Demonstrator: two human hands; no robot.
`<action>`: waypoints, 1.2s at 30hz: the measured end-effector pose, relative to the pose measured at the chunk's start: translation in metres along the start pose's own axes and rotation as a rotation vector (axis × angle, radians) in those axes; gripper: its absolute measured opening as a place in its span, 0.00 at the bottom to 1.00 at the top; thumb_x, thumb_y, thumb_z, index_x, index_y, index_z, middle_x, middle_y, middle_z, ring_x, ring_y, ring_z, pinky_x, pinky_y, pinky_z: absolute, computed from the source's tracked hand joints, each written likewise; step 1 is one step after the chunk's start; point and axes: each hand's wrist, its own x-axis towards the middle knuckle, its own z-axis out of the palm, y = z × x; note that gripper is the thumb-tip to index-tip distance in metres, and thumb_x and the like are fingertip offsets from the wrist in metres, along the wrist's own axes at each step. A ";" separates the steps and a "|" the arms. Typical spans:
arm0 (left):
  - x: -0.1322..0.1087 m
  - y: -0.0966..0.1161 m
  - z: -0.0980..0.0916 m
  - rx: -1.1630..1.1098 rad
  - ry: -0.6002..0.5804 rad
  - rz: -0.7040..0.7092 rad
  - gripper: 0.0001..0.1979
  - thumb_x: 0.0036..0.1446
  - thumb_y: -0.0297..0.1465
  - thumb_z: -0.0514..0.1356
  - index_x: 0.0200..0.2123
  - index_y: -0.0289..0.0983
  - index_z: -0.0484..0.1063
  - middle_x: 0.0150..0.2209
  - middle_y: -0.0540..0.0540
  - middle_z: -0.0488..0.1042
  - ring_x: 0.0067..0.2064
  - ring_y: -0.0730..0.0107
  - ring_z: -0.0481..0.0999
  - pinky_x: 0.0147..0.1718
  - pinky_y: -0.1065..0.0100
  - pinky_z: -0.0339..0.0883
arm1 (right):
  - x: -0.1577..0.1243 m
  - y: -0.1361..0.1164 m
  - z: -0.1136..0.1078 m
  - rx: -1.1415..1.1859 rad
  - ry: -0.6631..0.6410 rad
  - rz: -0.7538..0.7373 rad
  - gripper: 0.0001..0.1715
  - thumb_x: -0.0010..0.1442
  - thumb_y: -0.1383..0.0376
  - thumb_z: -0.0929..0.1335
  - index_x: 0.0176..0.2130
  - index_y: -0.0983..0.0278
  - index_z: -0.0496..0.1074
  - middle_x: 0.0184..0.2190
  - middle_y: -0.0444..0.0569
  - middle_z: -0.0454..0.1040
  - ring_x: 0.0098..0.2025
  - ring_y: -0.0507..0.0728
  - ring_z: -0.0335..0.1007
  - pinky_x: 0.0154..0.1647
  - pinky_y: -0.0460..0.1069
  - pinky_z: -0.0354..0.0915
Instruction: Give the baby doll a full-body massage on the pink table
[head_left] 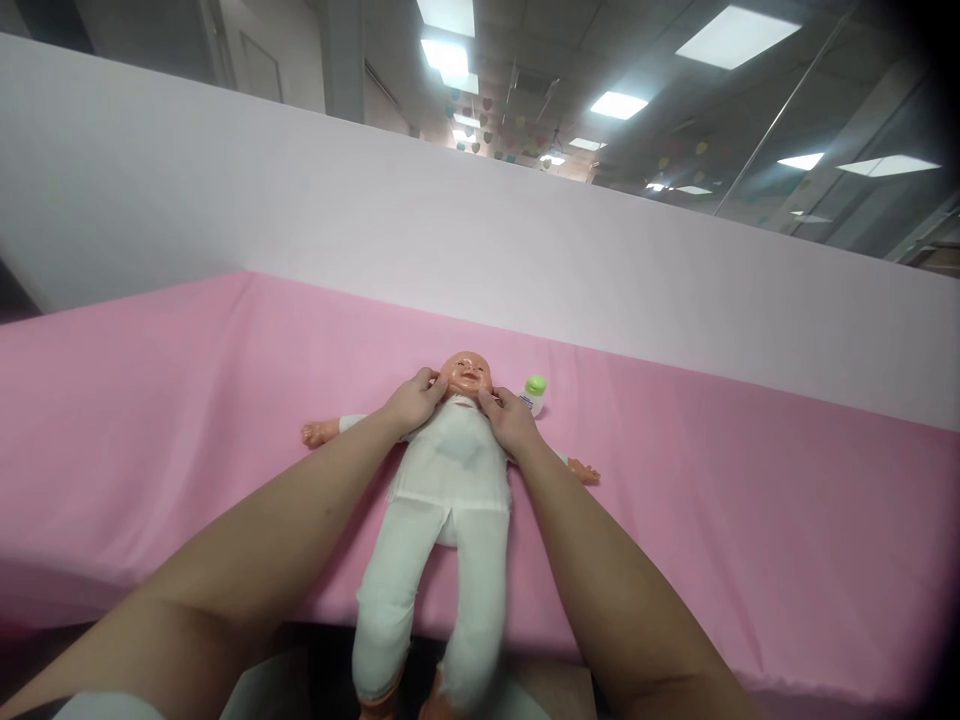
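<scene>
A baby doll [450,480] in white clothes lies on its back on a pink-covered table [150,430], arms spread, legs hanging over the near edge. My left hand [415,400] rests at the left side of the doll's head [466,373], fingers curled against the cheek. On the other side my right hand [510,418] presses its fingertips to the right cheek and neck. Both hands touch the doll's head without wrapping round it.
A small white bottle with a green cap [533,393] lies just right of the doll's head, close to my right hand. A white partition [300,210] runs behind the table. Ceiling lights and hanging decorations show above.
</scene>
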 end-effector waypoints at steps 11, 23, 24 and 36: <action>-0.014 0.019 -0.006 -0.008 -0.043 -0.019 0.38 0.51 0.61 0.63 0.53 0.41 0.67 0.49 0.42 0.78 0.48 0.54 0.78 0.43 0.62 0.71 | 0.004 0.009 0.004 0.076 0.013 0.027 0.33 0.57 0.37 0.68 0.45 0.61 0.73 0.42 0.51 0.80 0.42 0.59 0.77 0.43 0.51 0.69; -0.008 0.008 -0.001 0.061 -0.007 0.012 0.34 0.58 0.60 0.57 0.57 0.42 0.67 0.50 0.41 0.78 0.49 0.53 0.78 0.46 0.60 0.71 | 0.003 0.006 0.004 0.035 0.016 0.054 0.37 0.53 0.38 0.71 0.49 0.62 0.72 0.44 0.53 0.80 0.43 0.60 0.77 0.43 0.52 0.69; -0.008 0.007 -0.002 0.059 -0.003 0.018 0.33 0.60 0.59 0.55 0.57 0.42 0.67 0.51 0.41 0.78 0.49 0.53 0.78 0.47 0.60 0.70 | 0.003 0.005 0.003 0.037 0.007 0.053 0.37 0.54 0.38 0.70 0.49 0.62 0.72 0.44 0.53 0.80 0.43 0.60 0.77 0.44 0.52 0.69; -0.021 0.002 0.006 0.105 0.160 0.065 0.37 0.64 0.58 0.49 0.64 0.39 0.65 0.60 0.36 0.71 0.57 0.51 0.73 0.57 0.57 0.66 | -0.002 0.013 0.010 -0.131 -0.013 0.036 0.34 0.62 0.40 0.63 0.54 0.60 0.73 0.48 0.57 0.80 0.50 0.65 0.78 0.51 0.56 0.70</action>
